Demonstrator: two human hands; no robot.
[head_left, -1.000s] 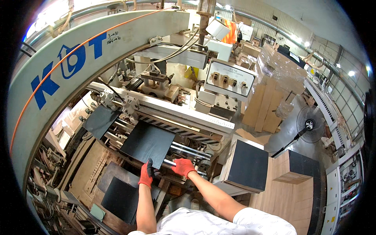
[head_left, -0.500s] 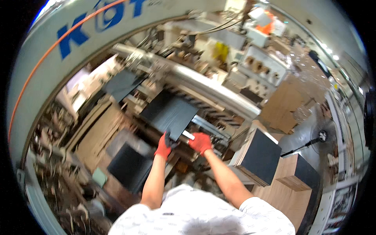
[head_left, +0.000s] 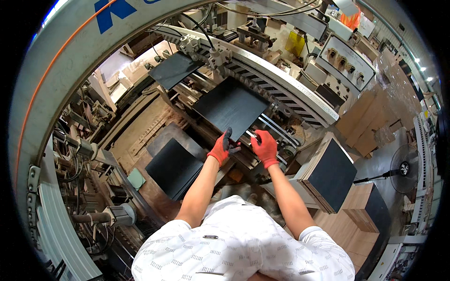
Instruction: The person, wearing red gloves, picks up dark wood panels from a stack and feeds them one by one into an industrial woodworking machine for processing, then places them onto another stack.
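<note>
A black rectangular panel [head_left: 230, 107] with a grain-like surface lies on the machine bed ahead of me. My left hand [head_left: 223, 149], in a red glove with dark fingers, is at its near corner. The thumb is raised over the panel's edge, apart from the fingers, which reach rightward below the corner. Just right of that corner, my right hand [head_left: 265, 148], also red-gloved, pinches a small pale, narrow piece [head_left: 250, 134]. Fingers cover most of this piece, so its kind cannot be made out.
Another black panel [head_left: 174, 69] lies farther left on the machine. Stacked black sheets [head_left: 174, 167] rest at lower left beside a pale green pad [head_left: 136, 178]. A panel stack [head_left: 330, 175] stands at right, near a fan [head_left: 405, 168]. A metal beam [head_left: 281, 82] crosses beyond.
The view has shifted and sharpened, so everything appears farther right. Both hands remain near the panel's corner. The pale piece in my right hand shows less than before.
</note>
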